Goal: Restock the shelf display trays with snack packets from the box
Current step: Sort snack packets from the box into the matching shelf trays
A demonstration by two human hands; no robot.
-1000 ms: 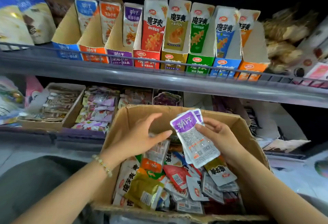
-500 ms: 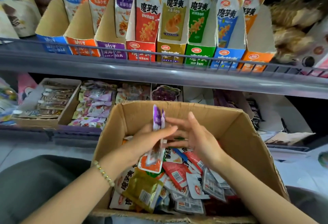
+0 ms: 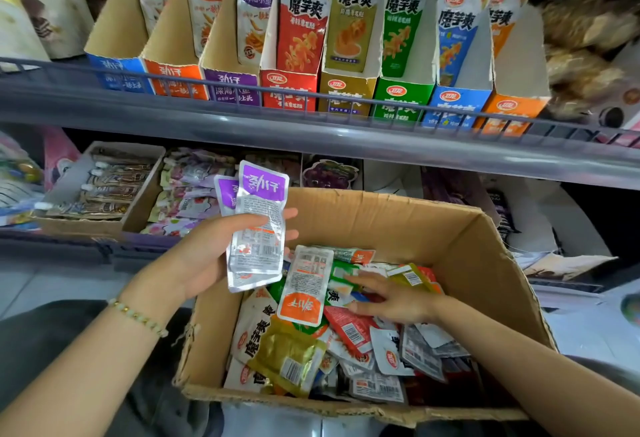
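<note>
Gripping a small stack of purple-topped packets (image 3: 258,225) upright at the box's left edge, the left hand (image 3: 207,253) has its thumb across their printed backs; half a second ago both hands met around these packets, held edge-on above the middle of the cardboard box (image 3: 478,256). The right hand (image 3: 388,298) has since dropped away and now lies flat, fingers spread and holding nothing, on the loose snack packets (image 3: 349,329) heaped in the box, just beside an orange-ended packet (image 3: 304,287) lying on top of the heap. The purple display tray (image 3: 230,85) stands third from the left on the upper shelf (image 3: 311,132), well above the held packets.
</note>
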